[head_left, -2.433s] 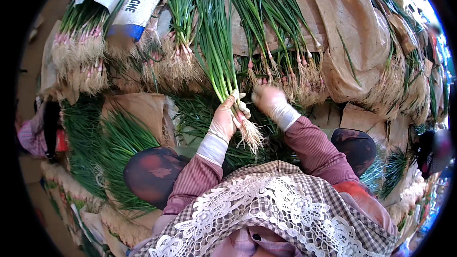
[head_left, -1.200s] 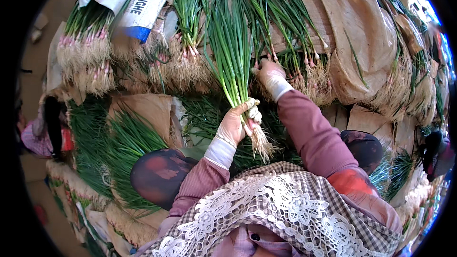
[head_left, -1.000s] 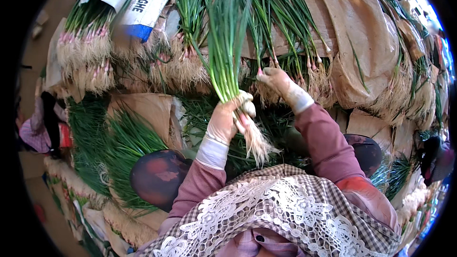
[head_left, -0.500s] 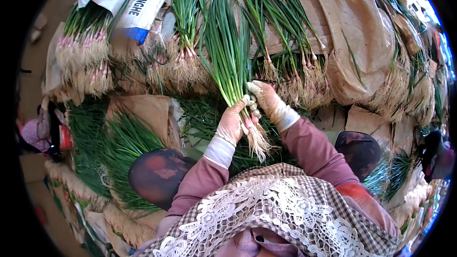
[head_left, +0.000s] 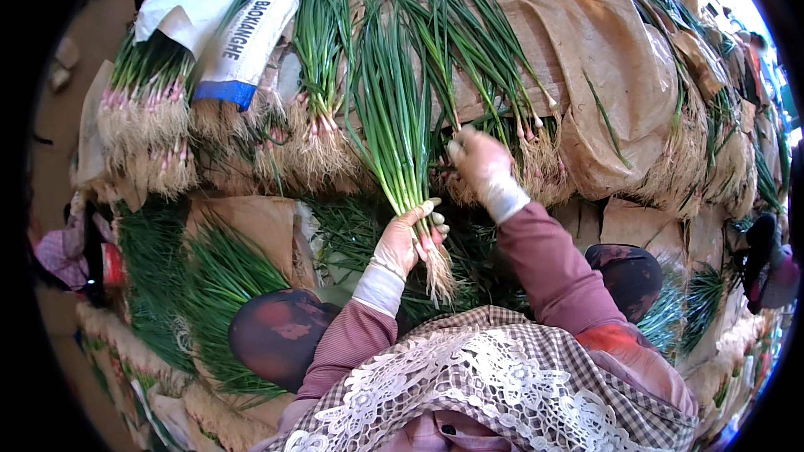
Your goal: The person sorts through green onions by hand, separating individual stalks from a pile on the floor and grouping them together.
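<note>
My left hand [head_left: 402, 238], in a pale glove with the fingertips wrapped, is closed around a bunch of scallions [head_left: 394, 138] just above their bulbs. The long green leaves point away from me, and the pale roots [head_left: 439, 272] hang below the fist toward my lap. To the right, my right hand [head_left: 483, 161] is bent in a pinch at the bulb end of a scallion [head_left: 445, 75] lying on the pile's brown covering. It is slightly blurred, and it hides that scallion's roots.
Several loose scallions [head_left: 502, 59] lie on the brown sheet [head_left: 586, 59] ahead. Rooted bunches [head_left: 146, 109] sit at far left beside a white-and-blue sack [head_left: 243, 50]. Green leaves [head_left: 226, 285] cover the ground left of my knee. Another person [head_left: 75, 243] is at the left edge.
My right hand has left the bunch and moved away and slightly right to the scallion on the pile. The left hand keeps its hold, with the bunch a little nearer me.
</note>
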A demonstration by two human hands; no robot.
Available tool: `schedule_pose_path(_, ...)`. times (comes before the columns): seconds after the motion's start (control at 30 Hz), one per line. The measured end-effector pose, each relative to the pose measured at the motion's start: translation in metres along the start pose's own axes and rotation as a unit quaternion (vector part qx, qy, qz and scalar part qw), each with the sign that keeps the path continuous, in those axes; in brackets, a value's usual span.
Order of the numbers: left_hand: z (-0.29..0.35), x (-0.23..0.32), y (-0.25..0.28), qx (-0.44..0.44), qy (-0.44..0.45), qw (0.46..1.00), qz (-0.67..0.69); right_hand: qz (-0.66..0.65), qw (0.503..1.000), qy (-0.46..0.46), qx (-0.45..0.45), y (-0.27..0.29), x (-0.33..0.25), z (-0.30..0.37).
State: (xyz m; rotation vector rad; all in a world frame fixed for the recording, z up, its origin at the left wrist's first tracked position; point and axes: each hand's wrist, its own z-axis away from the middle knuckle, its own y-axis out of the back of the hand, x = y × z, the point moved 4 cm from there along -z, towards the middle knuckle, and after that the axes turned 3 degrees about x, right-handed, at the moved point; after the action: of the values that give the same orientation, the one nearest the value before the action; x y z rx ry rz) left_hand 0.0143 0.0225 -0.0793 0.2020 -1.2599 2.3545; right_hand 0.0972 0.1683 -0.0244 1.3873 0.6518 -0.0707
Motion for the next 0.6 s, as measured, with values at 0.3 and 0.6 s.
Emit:
schedule_pose_path(0.3, 0.015, 0.032, -0.037, -0.100, -0.155, 0.982, 0.028, -0.359, 0.927, 0.004, -0.106, -0.005, 0.036, -0.018)
schedule_pose_path(0.6, 0.001, 0.009, -0.014, 0.045, -0.094, 0.989, -0.106, -0.488, 0.830, -0.092, -0.255, -0.044, 0.036, 0.056)
